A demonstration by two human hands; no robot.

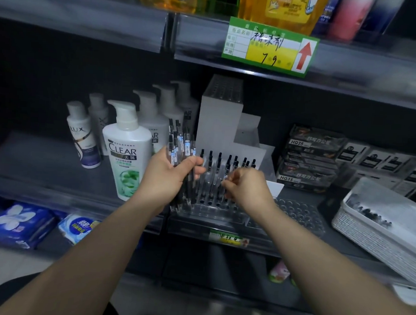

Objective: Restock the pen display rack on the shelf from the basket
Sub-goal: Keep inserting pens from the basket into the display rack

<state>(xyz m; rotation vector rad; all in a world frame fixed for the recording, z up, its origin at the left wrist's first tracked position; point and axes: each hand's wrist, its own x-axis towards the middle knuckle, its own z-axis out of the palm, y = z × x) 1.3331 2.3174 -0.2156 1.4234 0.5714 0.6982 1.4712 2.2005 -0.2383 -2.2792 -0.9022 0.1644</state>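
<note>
The fingers (194, 163) of the left hand (163, 179) are clenched round a bundle of pens (178, 141), which is held upright at the left edge of the pen display rack (213, 207). One pen (226, 174) standing in the rack is pinched by the right hand (247, 187). The white basket (368, 230) is set to the right of the rack, and a CLEAR shampoo bottle (127, 152) to its left.

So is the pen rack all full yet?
Not yet. The pen rack has standing pens only on its left, the holes on its right are bare, and the left hand holds a bundle of pens.
</note>
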